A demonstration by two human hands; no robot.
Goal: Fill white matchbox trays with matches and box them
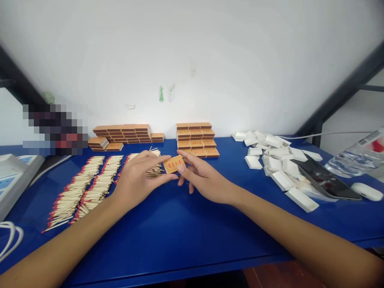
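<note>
An orange matchbox (173,164) with red lettering is held up over the middle of the blue table (180,236). My left hand (139,172) pinches its left side between thumb and fingers. From the right, my right hand (204,176) grips the other end, its thumb on the box's face and fingers behind. Whether the box has matches inside cannot be seen. Rows of red-tipped matches (75,186) lie left of my left hand, some partly hidden behind it. Beyond my right hand stands a stepped stack of orange matchboxes (196,140).
Another matchbox stack (123,134) stands against the wall at back left. White inner trays (280,160) are heaped at right, beside a phone (327,178), a white earbud case (367,191) and a clear plastic bottle (357,156). A power strip (15,180) and white cable (12,240) sit far left.
</note>
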